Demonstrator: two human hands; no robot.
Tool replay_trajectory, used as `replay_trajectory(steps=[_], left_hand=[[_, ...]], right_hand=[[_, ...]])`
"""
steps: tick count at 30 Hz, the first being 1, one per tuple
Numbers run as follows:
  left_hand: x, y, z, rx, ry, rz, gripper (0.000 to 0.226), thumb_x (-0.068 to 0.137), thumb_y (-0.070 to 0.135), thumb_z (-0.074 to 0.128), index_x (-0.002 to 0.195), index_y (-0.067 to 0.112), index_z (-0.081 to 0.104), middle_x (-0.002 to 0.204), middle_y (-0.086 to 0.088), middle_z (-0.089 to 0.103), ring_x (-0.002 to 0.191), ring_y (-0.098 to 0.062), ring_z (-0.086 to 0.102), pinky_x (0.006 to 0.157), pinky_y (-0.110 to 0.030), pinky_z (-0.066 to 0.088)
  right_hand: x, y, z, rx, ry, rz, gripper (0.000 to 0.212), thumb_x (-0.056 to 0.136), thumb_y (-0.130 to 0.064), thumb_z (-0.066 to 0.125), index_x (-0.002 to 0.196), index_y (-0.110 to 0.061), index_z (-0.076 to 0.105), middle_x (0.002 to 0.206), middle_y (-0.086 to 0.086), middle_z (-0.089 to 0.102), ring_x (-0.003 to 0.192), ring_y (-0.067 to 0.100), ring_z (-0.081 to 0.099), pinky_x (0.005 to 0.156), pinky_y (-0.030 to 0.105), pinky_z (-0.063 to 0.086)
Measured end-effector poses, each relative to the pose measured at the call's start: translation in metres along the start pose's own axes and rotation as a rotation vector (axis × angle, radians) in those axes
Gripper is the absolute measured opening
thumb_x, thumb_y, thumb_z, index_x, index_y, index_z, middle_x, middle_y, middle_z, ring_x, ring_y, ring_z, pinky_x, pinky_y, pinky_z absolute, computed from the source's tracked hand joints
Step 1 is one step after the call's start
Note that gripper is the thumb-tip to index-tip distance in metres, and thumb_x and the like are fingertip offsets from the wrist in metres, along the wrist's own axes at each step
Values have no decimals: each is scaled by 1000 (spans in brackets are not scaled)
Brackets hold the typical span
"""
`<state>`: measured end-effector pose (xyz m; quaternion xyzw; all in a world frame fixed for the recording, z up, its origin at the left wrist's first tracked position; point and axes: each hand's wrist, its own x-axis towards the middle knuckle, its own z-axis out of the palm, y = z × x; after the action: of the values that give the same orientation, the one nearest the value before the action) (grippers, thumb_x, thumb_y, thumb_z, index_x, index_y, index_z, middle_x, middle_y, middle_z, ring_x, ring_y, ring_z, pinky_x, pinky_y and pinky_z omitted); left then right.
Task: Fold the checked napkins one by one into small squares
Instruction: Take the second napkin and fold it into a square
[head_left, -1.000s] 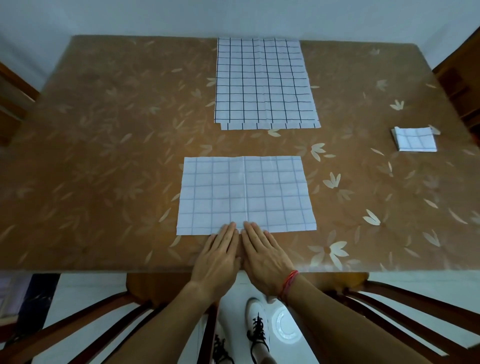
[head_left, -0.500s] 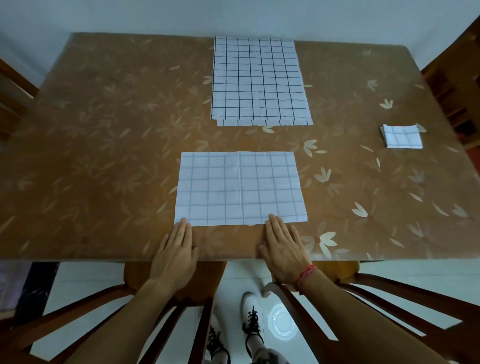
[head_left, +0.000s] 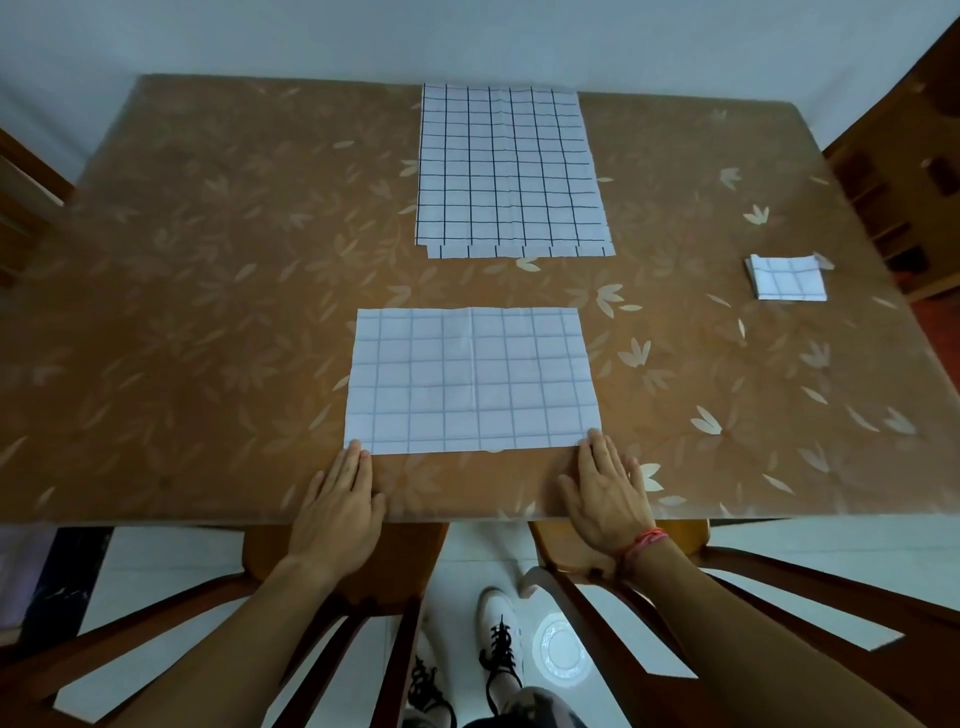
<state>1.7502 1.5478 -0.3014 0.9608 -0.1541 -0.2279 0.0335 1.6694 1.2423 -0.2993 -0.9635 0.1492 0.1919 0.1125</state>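
Spreading hands (head_left: 340, 499) (head_left: 608, 493), now at napkin (head_left: 470, 379) corners

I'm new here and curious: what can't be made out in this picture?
Head view, far stack of dark-checked white napkins: sheet count, hidden by the top sheet.
Head view, small folded checked pile at right: piece count, too small.
Head view, pale-checked white napkin nearest: layer count, hidden by its top face.

Glossy leaf-print table cover (head_left: 218, 322); matt creased napkin (head_left: 470, 379); wooden chairs (head_left: 779, 587).
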Motion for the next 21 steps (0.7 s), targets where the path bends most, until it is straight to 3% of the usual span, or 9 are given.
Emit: replay_trajectory(steps=[3,7,9,13,16,18,21], left_hand=[[1,1,-2,-14,-1,-9,60,103,38,19,154,11,3,162,-3,-6,148,-14,-6,119,-37,4],[1,3,-2,-7,11,-24,60,103,38,21,153,11,4,162,-3,-6,148,-14,-5,119,-36,4],[1,3,-1,-3,17,-23,60,103,39,21,154,12,4,162,-3,-6,148,-14,-5,119,-36,4],[2,3,0,-35,25,-17,60,103,38,23,154,12,4,162,-2,-7,148,-14,-6,119,-36,4],[1,2,3,-54,40,-9,60,103,37,25,154,12,5,162,-2,-6,148,-14,-6,119,-37,5],[1,1,4,-65,45,-11,60,103,37,25,154,12,5,162,-2,-6,148,-14,-6,119,-37,6],[2,1,4,-72,50,-10,61,103,37,26,154,13,5,162,-1,-6,148,-14,-5,119,-37,6]], right_hand=[[8,-3,-14,135,107,31,48,94,-36,41,135,-12,43,146,9,36,129,30,38,107,44,34],[31,-4,-32,465,125,239,47,87,-26,53,130,-6,53,122,20,57,117,37,49,99,41,42],[39,-4,-43,588,133,329,38,85,-27,52,115,-5,60,106,19,64,108,39,56,86,38,46],[54,0,-63,777,116,492,34,86,-22,54,114,-5,62,101,14,64,101,34,58,85,35,45],[66,6,-65,854,84,543,24,77,-32,56,81,-11,68,77,8,64,86,34,65,79,38,54],[71,6,-65,900,72,582,28,74,-33,57,62,-8,62,64,9,63,71,34,65,72,39,55],[75,-1,-72,1003,19,646,32,81,-30,63,61,-6,55,56,8,54,49,23,50,51,29,45]])
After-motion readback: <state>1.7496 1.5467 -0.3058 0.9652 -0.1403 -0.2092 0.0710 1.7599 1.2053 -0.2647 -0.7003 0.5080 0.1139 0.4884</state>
